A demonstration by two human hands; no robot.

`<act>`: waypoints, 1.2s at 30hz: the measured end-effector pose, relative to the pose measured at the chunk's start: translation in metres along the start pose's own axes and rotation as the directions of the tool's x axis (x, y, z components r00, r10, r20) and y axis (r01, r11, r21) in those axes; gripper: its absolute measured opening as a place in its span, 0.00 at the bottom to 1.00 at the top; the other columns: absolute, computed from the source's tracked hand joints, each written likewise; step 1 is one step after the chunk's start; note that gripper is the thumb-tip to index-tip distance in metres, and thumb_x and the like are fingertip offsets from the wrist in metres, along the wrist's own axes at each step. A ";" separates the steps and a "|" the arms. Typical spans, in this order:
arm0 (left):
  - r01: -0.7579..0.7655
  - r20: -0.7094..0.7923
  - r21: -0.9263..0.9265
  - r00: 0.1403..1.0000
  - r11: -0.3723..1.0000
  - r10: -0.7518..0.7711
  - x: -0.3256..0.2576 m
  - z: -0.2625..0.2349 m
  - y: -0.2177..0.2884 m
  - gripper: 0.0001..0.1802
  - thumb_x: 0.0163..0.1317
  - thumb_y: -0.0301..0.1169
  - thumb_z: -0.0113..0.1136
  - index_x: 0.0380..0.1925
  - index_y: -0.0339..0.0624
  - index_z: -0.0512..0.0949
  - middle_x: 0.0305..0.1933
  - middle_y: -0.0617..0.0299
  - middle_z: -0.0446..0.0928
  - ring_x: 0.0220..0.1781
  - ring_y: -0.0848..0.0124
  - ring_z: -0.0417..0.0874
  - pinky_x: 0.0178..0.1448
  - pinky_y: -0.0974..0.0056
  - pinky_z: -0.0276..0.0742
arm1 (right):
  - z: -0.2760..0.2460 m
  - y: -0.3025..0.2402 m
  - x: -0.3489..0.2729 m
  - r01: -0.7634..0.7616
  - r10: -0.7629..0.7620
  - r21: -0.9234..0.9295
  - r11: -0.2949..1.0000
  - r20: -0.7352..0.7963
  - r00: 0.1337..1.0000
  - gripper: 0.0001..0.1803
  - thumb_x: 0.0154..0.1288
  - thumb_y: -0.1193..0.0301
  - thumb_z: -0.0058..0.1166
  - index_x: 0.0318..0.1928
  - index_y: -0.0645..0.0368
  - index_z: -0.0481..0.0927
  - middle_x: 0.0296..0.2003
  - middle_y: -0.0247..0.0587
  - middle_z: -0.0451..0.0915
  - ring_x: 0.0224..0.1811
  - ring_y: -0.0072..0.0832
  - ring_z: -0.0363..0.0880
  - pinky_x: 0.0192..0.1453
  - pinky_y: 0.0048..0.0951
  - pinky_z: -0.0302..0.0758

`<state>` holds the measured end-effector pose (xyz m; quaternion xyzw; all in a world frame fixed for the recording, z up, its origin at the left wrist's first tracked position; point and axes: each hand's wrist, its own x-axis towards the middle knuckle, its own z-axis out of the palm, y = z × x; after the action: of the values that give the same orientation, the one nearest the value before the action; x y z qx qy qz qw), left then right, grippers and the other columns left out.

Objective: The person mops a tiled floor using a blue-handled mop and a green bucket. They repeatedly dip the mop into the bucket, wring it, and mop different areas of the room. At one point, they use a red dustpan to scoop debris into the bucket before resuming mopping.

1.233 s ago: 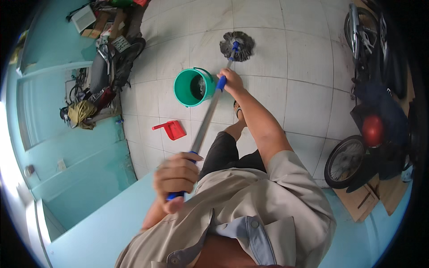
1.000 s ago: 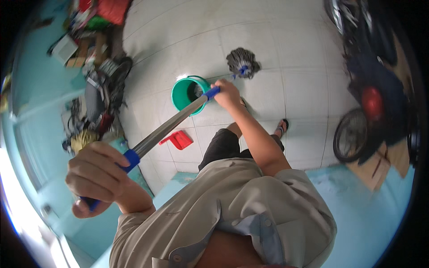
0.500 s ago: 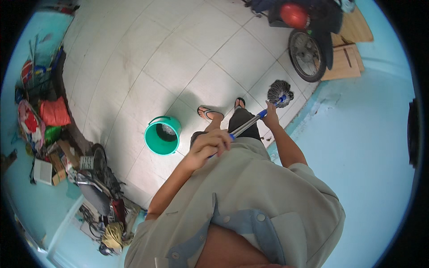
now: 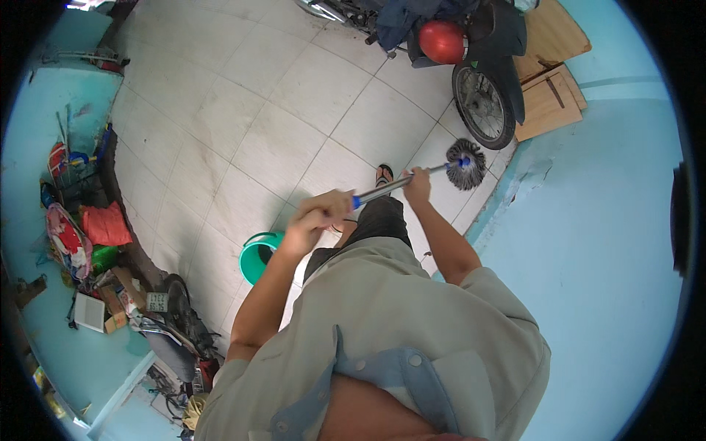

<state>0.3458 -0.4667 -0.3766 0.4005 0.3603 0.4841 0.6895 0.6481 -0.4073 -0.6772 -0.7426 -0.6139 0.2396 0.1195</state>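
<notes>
A mop (image 4: 385, 190) with a silver pole and blue fittings slants across in front of me, gripped in both hands. My left hand (image 4: 321, 215) is wrapped round the upper end of the pole, by a blue collar. Farther down, my right hand (image 4: 418, 187) closes on the pole nearer the head. The grey string mop head (image 4: 466, 164) is spread on the white tiles at the right, close to a motorbike wheel. A green bucket (image 4: 262, 256) stands on the floor to my left, partly hidden by my left forearm.
A motorbike (image 4: 483, 103) with a red helmet (image 4: 442, 42) on it stands at the far right, beside wooden boards (image 4: 549, 105) leaning on the blue wall (image 4: 573, 242). At the left are another motorbike (image 4: 169, 345), cardboard boxes (image 4: 118, 298) and a red bag (image 4: 105, 224).
Both hands have shifted left with the pole, which now lies at a flatter slant. The view has moved forward; the bucket is now partly covered by my left arm.
</notes>
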 end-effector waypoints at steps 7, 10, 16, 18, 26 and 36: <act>-0.080 -0.091 0.290 0.990 0.954 0.110 0.021 0.036 0.034 0.12 0.47 0.35 0.52 0.19 0.36 0.68 0.33 0.52 0.76 0.53 0.50 0.78 0.83 0.39 0.53 | -0.004 -0.085 0.113 0.266 -0.268 0.089 0.960 0.013 0.963 0.20 0.73 0.55 0.63 0.54 0.57 0.81 0.70 0.72 0.69 0.63 0.64 0.79 0.64 0.54 0.80; -0.029 -0.107 0.405 0.991 0.914 0.079 0.061 0.052 -0.027 0.11 0.48 0.33 0.52 0.19 0.35 0.69 0.34 0.51 0.78 0.56 0.50 0.78 0.81 0.41 0.58 | 0.000 -0.061 0.186 0.317 -0.323 0.102 0.943 0.044 0.945 0.19 0.73 0.54 0.62 0.55 0.51 0.79 0.73 0.68 0.67 0.61 0.60 0.81 0.61 0.53 0.82; -0.059 -0.060 0.403 0.994 0.913 0.091 0.105 0.077 -0.045 0.13 0.50 0.33 0.50 0.16 0.34 0.70 0.29 0.54 0.76 0.48 0.54 0.79 0.77 0.45 0.64 | -0.032 -0.040 0.220 0.205 -0.217 0.104 0.973 0.123 0.968 0.15 0.74 0.54 0.61 0.54 0.43 0.78 0.79 0.57 0.61 0.57 0.55 0.85 0.57 0.51 0.84; -0.117 0.006 0.412 0.992 0.903 0.126 0.108 0.085 -0.017 0.15 0.52 0.34 0.48 0.13 0.36 0.68 0.25 0.54 0.74 0.41 0.56 0.77 0.75 0.43 0.67 | -0.042 -0.046 0.196 0.158 -0.168 0.131 0.979 0.071 0.983 0.15 0.74 0.54 0.60 0.53 0.45 0.79 0.77 0.57 0.64 0.55 0.56 0.85 0.55 0.51 0.85; -0.156 0.133 0.348 0.984 0.925 0.116 0.049 0.067 0.107 0.15 0.48 0.37 0.46 0.10 0.40 0.64 0.19 0.54 0.70 0.31 0.55 0.74 0.73 0.38 0.67 | -0.102 -0.090 0.053 0.210 -0.238 0.165 0.964 0.167 0.957 0.18 0.77 0.55 0.56 0.50 0.57 0.80 0.62 0.73 0.73 0.47 0.64 0.85 0.50 0.56 0.83; 0.307 -0.465 0.175 0.863 0.936 -0.196 -0.074 0.063 0.048 0.15 0.74 0.30 0.53 0.44 0.28 0.84 0.82 0.34 0.61 0.83 0.49 0.63 0.82 0.44 0.61 | -0.040 -0.080 0.066 0.511 -0.383 -0.048 0.858 0.604 0.699 0.17 0.68 0.65 0.60 0.53 0.62 0.80 0.72 0.75 0.65 0.58 0.67 0.82 0.58 0.57 0.84</act>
<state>0.3628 -0.5400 -0.2991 0.3111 0.6128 0.4194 0.5931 0.6086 -0.3207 -0.6185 -0.4705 -0.8050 0.3485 -0.0961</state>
